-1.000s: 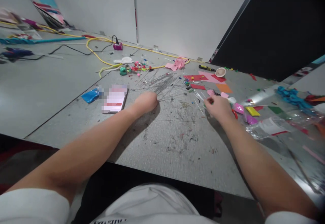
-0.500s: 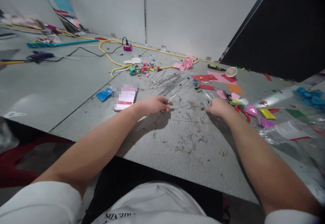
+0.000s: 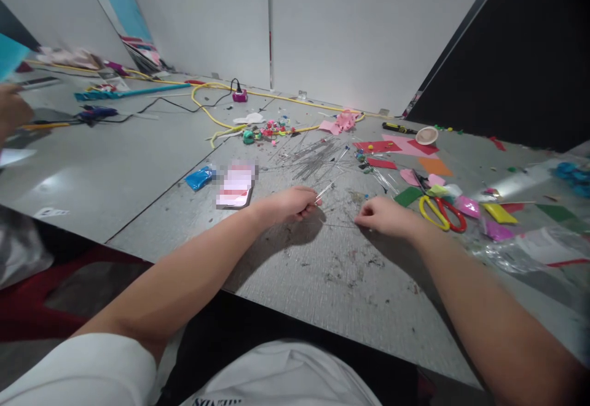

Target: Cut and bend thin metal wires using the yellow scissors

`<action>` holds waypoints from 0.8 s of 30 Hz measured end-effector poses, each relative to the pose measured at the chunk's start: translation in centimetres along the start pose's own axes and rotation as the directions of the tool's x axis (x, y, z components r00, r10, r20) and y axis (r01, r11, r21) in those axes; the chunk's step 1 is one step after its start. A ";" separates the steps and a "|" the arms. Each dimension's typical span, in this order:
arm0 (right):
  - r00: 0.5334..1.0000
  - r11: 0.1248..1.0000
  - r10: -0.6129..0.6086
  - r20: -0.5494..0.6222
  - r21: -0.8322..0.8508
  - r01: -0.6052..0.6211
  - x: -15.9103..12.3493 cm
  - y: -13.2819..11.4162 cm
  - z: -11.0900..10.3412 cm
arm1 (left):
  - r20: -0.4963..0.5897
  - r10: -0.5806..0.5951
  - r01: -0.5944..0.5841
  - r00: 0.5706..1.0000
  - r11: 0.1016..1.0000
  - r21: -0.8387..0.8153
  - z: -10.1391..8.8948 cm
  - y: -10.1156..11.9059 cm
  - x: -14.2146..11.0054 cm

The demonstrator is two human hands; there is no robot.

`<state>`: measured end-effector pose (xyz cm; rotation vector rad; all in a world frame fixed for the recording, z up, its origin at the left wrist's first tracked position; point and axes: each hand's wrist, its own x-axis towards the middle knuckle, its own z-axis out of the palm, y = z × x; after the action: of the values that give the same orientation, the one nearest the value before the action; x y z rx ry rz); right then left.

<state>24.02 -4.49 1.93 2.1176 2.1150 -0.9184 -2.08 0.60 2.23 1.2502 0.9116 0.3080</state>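
Thin wires (image 3: 326, 192) in left hand's (image 3: 305, 203) fingers

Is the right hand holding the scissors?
No, the scissors lie on the table to the right of the right hand, apart from it.

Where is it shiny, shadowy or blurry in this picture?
In the head view, white glare shines on the table at far left and on the right; in the head view, soft shadows lie below the left hand and right hand; in the head view, clear plastic at right looks smeared, and blocky squares hide part of the phone.
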 end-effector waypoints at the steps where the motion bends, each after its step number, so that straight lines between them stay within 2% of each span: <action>1: 0.998 0.997 -0.059 0.016 0.052 0.058 -0.2 -0.7 0.5 | -0.013 -0.006 0.006 1.000 1.000 0.026 -0.1 0.0 0.0; 4: 0.968 0.962 -0.251 0.004 0.115 0.248 -0.6 -2.2 1.4 | -0.084 -0.007 0.021 0.996 0.986 0.165 -0.1 0.2 -0.3; 8: 0.893 0.901 -0.432 -0.126 -0.035 0.432 -0.2 -1.9 1.5 | -0.124 0.031 0.010 0.992 0.948 0.317 0.0 0.3 -0.7; 11: 0.852 0.889 -0.458 -0.255 -0.145 0.435 1.1 -0.6 1.4 | -0.125 0.047 0.000 0.991 0.935 0.354 0.2 0.4 -0.8; 14: 0.852 0.900 -0.432 -0.296 -0.197 0.389 3.4 0.4 1.3 | -0.123 0.121 -0.048 0.985 0.878 0.477 0.3 0.8 -1.0; 17: 0.856 0.890 -0.445 -0.263 -0.231 0.392 6.3 0.2 0.7 | -0.157 0.200 -0.061 0.967 0.782 0.620 0.3 1.1 -0.9; 21: 0.853 0.866 -0.486 -0.191 -0.239 0.439 10.4 -1.0 -0.8 | -0.283 0.270 0.034 0.920 0.667 0.744 -0.2 1.1 -0.5; 24: 0.861 0.857 -0.487 -0.144 -0.268 0.440 13.1 -2.0 -2.2 | -0.346 0.296 0.098 0.891 0.617 0.781 -0.7 1.1 0.0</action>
<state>21.87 8.52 -0.79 1.6800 2.7582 -0.4417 -2.36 1.41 3.19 2.1219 1.4695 0.2972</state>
